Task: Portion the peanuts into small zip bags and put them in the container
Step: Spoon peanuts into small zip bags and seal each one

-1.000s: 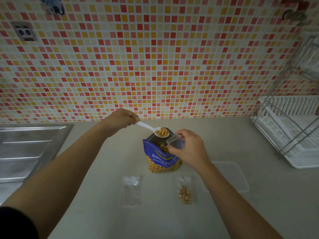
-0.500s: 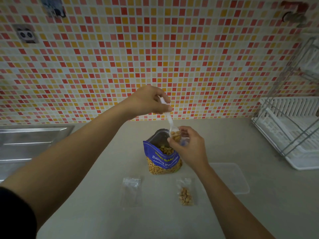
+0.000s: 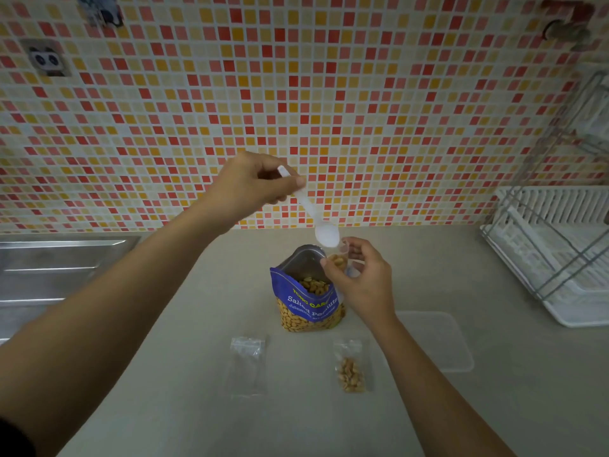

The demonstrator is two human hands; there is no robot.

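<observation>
An open blue bag of salted peanuts (image 3: 308, 303) stands upright on the counter. My left hand (image 3: 253, 184) pinches the handle of a white plastic spoon (image 3: 324, 234), bowl down and empty, just above the bag. Beside the bag's mouth my right hand (image 3: 362, 278) pinches a small clear zip bag (image 3: 342, 260) with a few peanuts in it. Nearer to me an empty zip bag (image 3: 247, 366) lies flat on the left, and a zip bag with peanuts (image 3: 351, 367) lies on the right. A clear shallow container (image 3: 438, 341) sits right of my right forearm.
A steel sink (image 3: 56, 268) fills the left side. A white dish rack with a wire frame (image 3: 557, 255) stands at the right edge. The mosaic tile wall (image 3: 296, 94) rises behind the counter.
My left hand rose and tipped the loaded spoon over the small bag held by my right hand. The spoon is now empty and lifted clear, and peanuts sit in that bag.
</observation>
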